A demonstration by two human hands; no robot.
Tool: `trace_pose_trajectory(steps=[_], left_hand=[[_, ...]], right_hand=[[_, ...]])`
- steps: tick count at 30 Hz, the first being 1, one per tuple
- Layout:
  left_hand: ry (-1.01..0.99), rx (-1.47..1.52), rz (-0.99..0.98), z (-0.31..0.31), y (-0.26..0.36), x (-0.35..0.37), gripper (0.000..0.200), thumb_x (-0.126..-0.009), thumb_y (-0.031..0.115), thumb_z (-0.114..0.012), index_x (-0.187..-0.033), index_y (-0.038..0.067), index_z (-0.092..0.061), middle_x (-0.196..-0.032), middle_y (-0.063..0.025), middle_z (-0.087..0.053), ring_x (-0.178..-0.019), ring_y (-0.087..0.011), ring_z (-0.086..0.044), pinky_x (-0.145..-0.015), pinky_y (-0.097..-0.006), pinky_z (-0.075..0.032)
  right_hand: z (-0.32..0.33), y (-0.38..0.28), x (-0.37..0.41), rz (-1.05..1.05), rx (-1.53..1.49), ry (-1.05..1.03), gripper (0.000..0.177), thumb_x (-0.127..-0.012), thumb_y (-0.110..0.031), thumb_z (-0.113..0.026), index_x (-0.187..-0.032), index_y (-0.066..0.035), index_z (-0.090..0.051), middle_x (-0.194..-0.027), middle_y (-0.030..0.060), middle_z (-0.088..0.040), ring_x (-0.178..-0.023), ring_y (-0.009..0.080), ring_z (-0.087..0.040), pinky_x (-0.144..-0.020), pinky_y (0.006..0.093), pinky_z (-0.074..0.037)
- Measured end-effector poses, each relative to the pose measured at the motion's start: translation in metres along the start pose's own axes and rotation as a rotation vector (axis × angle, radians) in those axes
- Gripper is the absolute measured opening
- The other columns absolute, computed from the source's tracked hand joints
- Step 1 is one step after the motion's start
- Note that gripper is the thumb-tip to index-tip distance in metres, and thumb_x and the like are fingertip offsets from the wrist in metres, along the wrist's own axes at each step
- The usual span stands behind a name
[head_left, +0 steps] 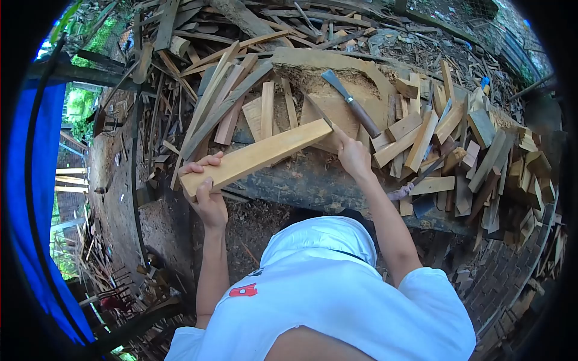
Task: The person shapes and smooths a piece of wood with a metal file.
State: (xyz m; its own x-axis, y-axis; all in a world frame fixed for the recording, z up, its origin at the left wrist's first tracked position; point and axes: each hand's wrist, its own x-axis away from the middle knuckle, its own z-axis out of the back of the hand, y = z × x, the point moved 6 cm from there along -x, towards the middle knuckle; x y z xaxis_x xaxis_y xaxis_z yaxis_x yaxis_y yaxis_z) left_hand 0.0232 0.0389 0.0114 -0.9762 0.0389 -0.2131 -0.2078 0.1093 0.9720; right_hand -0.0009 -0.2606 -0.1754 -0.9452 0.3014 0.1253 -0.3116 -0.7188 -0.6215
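Note:
A long squared wooden block (259, 157) slants up to the right above the work surface. My left hand (208, 195) is closed round its lower left end, thumb on the near side and fingers over the far side. At the block's upper right end, my right hand (354, 156) is closed on a dark thin blade tool (319, 111) whose edge lies against the block's tip; its handle is mostly hidden by the fingers. Just beyond, an adze-like tool (352, 103) with a metal head and brown handle rests on a large carved wood block (334, 66).
Piles of cut wood pieces (424, 141) crowd the right side of the weathered bench (301, 183). Long offcuts (226, 96) lean at the left. A blue tarp (36, 198) hangs at the far left, and scrap wood covers the ground beyond.

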Motion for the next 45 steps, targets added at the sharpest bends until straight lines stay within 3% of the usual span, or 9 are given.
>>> trace_pose_trajectory(steps=[6, 16, 18, 22, 24, 29, 36, 39, 45], left_hand=[[0.01, -0.031, 0.006, 0.004, 0.0, 0.002, 0.026, -0.082, 0.006, -0.044, -0.108, 0.009, -0.039, -0.109, -0.0181, -0.057, -0.123, -0.0374, -0.05, -0.108, -0.0513, -0.036], [0.197, 0.058, 0.056, 0.018, -0.018, 0.012, 0.022, -0.085, 0.008, -0.043, -0.107, 0.01, -0.041, -0.107, -0.0157, -0.059, -0.121, -0.0345, -0.053, -0.103, -0.0478, -0.044], [0.376, 0.104, 0.128, 0.025, -0.025, 0.021, 0.017, -0.087, 0.007, -0.042, -0.104, 0.009, -0.041, -0.103, -0.0154, -0.06, -0.115, -0.0326, -0.056, -0.096, -0.0466, -0.051], [0.43, 0.088, 0.148, 0.035, -0.04, 0.03, 0.012, -0.093, 0.013, -0.043, -0.105, 0.01, -0.04, -0.102, -0.0131, -0.062, -0.11, -0.028, -0.06, -0.083, -0.0394, -0.059], [0.514, -0.003, 0.152, 0.039, -0.044, 0.034, 0.021, -0.1, 0.028, -0.047, -0.107, 0.009, -0.042, -0.102, -0.0129, -0.064, -0.104, -0.0243, -0.065, -0.075, -0.0379, -0.063], [0.545, -0.103, 0.167, 0.031, -0.036, 0.031, 0.023, -0.101, 0.03, -0.046, -0.107, 0.009, -0.04, -0.1, -0.0124, -0.063, -0.098, -0.0219, -0.066, -0.074, -0.038, -0.063], [0.557, -0.148, 0.17, 0.026, -0.033, 0.024, 0.022, -0.101, 0.03, -0.045, -0.11, 0.011, -0.04, -0.099, -0.0104, -0.064, -0.099, -0.0202, -0.064, -0.073, -0.0386, -0.063], [0.536, -0.176, 0.166, 0.024, -0.03, 0.023, 0.021, -0.101, 0.03, -0.045, -0.109, 0.01, -0.042, -0.098, -0.01, -0.064, -0.098, -0.0197, -0.065, -0.073, -0.0383, -0.063], [0.564, -0.086, 0.261, 0.038, -0.044, 0.028, 0.019, -0.102, 0.027, -0.044, -0.109, 0.01, -0.037, -0.1, -0.0118, -0.063, -0.099, -0.0225, -0.064, -0.074, -0.0382, -0.061]], right_hand=[[0.009, -0.036, 0.032, 0.114, -0.047, -0.034, 0.045, -0.094, -0.018, -0.05, -0.138, -0.029, -0.051, -0.074, 0.0246, -0.066, -0.069, 0.0447, -0.066, -0.065, 0.0549, -0.053], [-0.011, 0.022, -0.004, -0.054, -0.061, -0.048, 0.042, -0.098, -0.026, -0.045, -0.139, -0.033, -0.049, -0.089, 0.0249, -0.067, -0.083, 0.0426, -0.067, -0.07, 0.0524, -0.053], [-0.021, 0.031, -0.007, -0.034, -0.144, -0.01, 0.042, -0.098, -0.025, -0.045, -0.14, -0.033, -0.048, -0.09, 0.0251, -0.067, -0.084, 0.0424, -0.066, -0.07, 0.0516, -0.053], [-0.012, 0.005, 0.01, 0.017, -0.194, 0.144, 0.045, -0.098, -0.02, -0.046, -0.142, -0.032, -0.046, -0.085, 0.0243, -0.066, -0.08, 0.0429, -0.066, -0.069, 0.0527, -0.053], [-0.007, -0.034, 0.03, 0.074, -0.111, 0.04, 0.05, -0.096, -0.014, -0.048, -0.144, -0.026, -0.043, -0.081, 0.0236, -0.065, -0.072, 0.0421, -0.065, -0.066, 0.0557, -0.051], [-0.017, -0.015, 0.005, 0.09, -0.174, 0.171, 0.05, -0.096, -0.012, -0.047, -0.145, -0.023, -0.043, -0.08, 0.025, -0.064, -0.072, 0.0435, -0.065, -0.065, 0.0556, -0.051], [-0.021, -0.033, 0.024, 0.017, -0.119, 0.033, 0.05, -0.095, -0.011, -0.048, -0.144, -0.022, -0.043, -0.083, 0.0271, -0.064, -0.076, 0.0445, -0.064, -0.068, 0.0545, -0.051], [-0.021, -0.001, 0.006, -0.123, -0.225, 0.056, 0.05, -0.096, -0.012, -0.046, -0.145, -0.021, -0.043, -0.085, 0.0262, -0.065, -0.079, 0.0449, -0.064, -0.07, 0.0541, -0.05], [-0.023, 0.018, 0.014, -0.081, -0.24, 0.165, 0.047, -0.098, -0.014, -0.046, -0.145, -0.02, -0.043, -0.087, 0.0259, -0.065, -0.083, 0.0442, -0.063, -0.074, 0.0546, -0.049]])
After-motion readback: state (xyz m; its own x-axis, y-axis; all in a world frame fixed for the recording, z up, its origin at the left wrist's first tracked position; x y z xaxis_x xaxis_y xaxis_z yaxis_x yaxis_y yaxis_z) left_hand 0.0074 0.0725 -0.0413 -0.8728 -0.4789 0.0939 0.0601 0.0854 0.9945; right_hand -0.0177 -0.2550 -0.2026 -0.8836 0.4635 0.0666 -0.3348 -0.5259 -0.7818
